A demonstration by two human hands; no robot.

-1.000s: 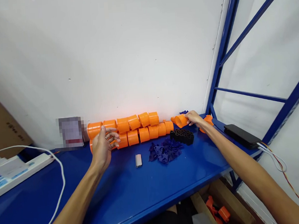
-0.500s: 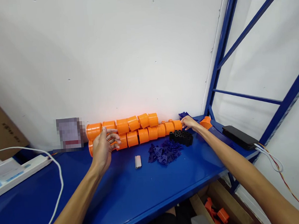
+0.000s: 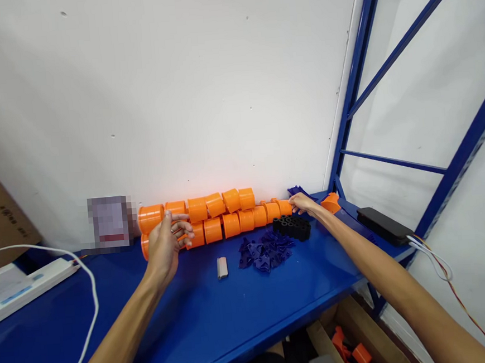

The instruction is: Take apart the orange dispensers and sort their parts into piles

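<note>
Orange plastic cylinders point(image 3: 231, 225) lie on their sides in two stacked rows along the back of the blue table point(image 3: 252, 309). My left hand point(image 3: 166, 244) is in front of the left end of the rows, fingers apart and holding nothing; it hides part of the lower cylinders. At the far right end, the fingertips of my right hand point(image 3: 303, 203) are against the last lower orange cylinder point(image 3: 285, 207), with no grip visible around it. Black tube-like pieces point(image 3: 292, 228) stand grouped just below that hand. Dark blue small flat parts point(image 3: 265, 251) lie in a loose pile nearer me.
A small pale block point(image 3: 222, 267) lies mid-table. At left are a white power strip point(image 3: 33, 290), a white cable point(image 3: 92, 294) and a cardboard box point(image 3: 1, 211). A black device point(image 3: 384, 225) sits right, beside the blue frame point(image 3: 355, 89). Below is a box with orange parts point(image 3: 361, 357).
The view has shifted slightly, so the scene sits a little lower and further left. Both hands keep nearly the same places by the orange rows.
</note>
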